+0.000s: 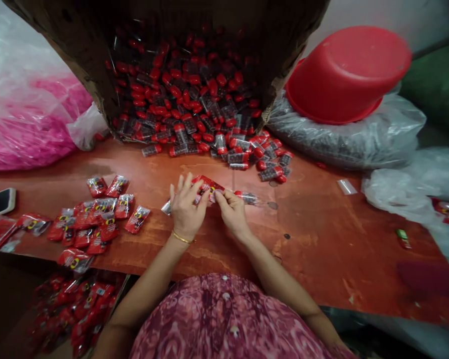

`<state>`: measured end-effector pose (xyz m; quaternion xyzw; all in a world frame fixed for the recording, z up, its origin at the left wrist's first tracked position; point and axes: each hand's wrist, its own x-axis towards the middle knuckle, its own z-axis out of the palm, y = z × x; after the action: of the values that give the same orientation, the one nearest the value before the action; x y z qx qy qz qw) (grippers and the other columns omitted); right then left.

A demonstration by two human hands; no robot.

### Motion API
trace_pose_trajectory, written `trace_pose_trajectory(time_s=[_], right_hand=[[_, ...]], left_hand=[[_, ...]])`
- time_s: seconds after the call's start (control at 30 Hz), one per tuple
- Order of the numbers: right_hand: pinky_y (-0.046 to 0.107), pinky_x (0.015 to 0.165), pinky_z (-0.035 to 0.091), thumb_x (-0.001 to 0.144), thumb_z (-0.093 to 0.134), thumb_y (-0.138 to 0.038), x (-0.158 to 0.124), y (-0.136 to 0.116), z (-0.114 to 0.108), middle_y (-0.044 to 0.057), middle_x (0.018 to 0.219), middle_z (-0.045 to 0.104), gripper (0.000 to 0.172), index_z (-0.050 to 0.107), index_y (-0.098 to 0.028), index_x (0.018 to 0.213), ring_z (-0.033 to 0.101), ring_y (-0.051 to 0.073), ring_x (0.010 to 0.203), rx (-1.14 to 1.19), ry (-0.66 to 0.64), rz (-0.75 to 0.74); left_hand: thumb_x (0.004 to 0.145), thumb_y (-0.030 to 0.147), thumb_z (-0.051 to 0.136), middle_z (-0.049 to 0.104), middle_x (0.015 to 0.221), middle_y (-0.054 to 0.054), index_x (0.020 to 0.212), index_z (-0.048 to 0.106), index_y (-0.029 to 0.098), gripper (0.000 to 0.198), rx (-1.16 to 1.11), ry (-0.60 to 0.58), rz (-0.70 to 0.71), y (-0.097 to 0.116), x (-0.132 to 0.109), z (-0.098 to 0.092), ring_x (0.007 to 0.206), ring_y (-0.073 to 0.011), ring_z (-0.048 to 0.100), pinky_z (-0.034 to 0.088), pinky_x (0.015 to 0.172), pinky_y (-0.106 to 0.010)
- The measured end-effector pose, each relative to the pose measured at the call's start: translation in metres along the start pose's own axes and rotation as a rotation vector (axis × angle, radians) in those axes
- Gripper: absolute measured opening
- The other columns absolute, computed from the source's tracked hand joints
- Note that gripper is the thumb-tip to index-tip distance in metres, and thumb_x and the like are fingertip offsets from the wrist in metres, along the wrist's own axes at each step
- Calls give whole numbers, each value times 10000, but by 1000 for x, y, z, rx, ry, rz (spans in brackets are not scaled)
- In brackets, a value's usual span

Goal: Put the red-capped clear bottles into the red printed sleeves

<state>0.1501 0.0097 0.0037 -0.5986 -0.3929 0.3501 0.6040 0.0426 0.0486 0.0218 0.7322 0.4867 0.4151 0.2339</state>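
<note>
The red packet (pixel 208 186) looks like glossy plastic film, the tabletop (pixel 322 259) rough wood under worn matt red paint, the upturned basin (pixel 347 75) smooth shiny plastic.

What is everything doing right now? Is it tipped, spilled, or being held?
Bare left hand, pinching a red foil packet
Bare right hand, pinching the same packet
Brown cardboard box, tipped, open side facing the person
Red-capped clear plastic tubes, spilled in a heap
Red plastic basin, upside down, tilted on a clear plastic bag
Flat smartphone, lying down, screen dark
Other red foil packets, scattered in a loose pile
</note>
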Motion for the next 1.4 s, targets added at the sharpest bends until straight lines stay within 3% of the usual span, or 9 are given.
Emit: trace_pose_trajectory(time_s=[0.13, 0.27, 0.37, 0.7, 0.83, 1.0, 1.1, 1.2, 1.4], right_hand=[[221, 497, 303, 799, 495, -441, -2, 0, -8, -59, 511, 363, 377, 407, -194, 527, 328, 80, 500, -43, 126, -2], [220, 492, 289, 782, 507, -441, -10, 2, -6, -55, 522, 364, 360, 422, -192, 537, 323, 81, 509, -27, 119, -4], [220, 477, 273, 785, 496, -436, -14, 5, -3, -53, 514, 346, 365, 408, -194, 526, 309, 84, 504, 19, 85, 59], [226, 528, 342, 804, 490, -433, 4, 12, -17, -54, 500, 441, 347, 481, -189, 557, 402, 93, 497, 10, 230, 56], [221, 498, 345, 782, 514, -479, 3, 15, -21, -59, 487, 454, 361, 488, -190, 568, 420, 88, 467, 31, 257, 75], [223, 492, 323, 809, 473, -491, 0, 18, -21, -67, 457, 412, 402, 429, -201, 534, 385, 83, 460, -13, 308, 22], [224, 508, 346, 797, 488, -481, 1, 17, -22, -66, 475, 451, 351, 475, -197, 591, 415, 87, 468, 38, 321, 45], [225, 526, 369, 781, 513, -452, 1, 14, -21, -66, 478, 492, 282, 521, -193, 670, 441, 88, 459, 130, 315, 92], [214, 489, 368, 785, 519, -471, -15, 7, -2, -65, 456, 501, 304, 519, -192, 663, 438, 80, 417, 235, 178, 151]], left_hand=[[733, 475, 601, 691, 1004, -120, 991, 658, 138, 428, -551, -193, -458, 7, -7, 2, 925, -223, 638, 491, 828, -363], [674, 480, 648, 694, 796, -63, 837, 681, 134, 384, -787, -261, -689, 11, -16, 9, 691, -146, 616, 481, 618, -248], [680, 418, 656, 643, 646, -4, 699, 677, 134, 285, -671, -163, -586, 5, -17, 13, 598, -107, 540, 427, 592, -215], [691, 446, 633, 458, 435, 36, 548, 646, 156, 324, -196, -281, -319, -4, 11, 5, 459, -103, 387, 280, 485, -225], [816, 399, 482, 687, 878, -102, 809, 694, 163, 317, 235, -416, -10, -3, 27, 11, 773, -228, 598, 419, 721, -316], [838, 343, 433, 407, 1374, -250, 1167, 548, 62, 447, 477, -449, 88, -4, 40, 19, 1249, -370, 397, 295, 1000, -518], [820, 325, 470, 374, 1404, -231, 1253, 476, 62, 507, 356, -351, 76, -6, 36, 15, 1323, -348, 301, 213, 1060, -531], [791, 358, 527, 512, 1318, -162, 1131, 599, 132, 414, 23, -294, 1, -4, 23, 7, 1244, -290, 435, 286, 1053, -454], [659, 427, 685, 682, 687, -41, 721, 693, 143, 290, -745, -283, -499, 8, -11, 15, 660, -148, 607, 484, 687, -268]])
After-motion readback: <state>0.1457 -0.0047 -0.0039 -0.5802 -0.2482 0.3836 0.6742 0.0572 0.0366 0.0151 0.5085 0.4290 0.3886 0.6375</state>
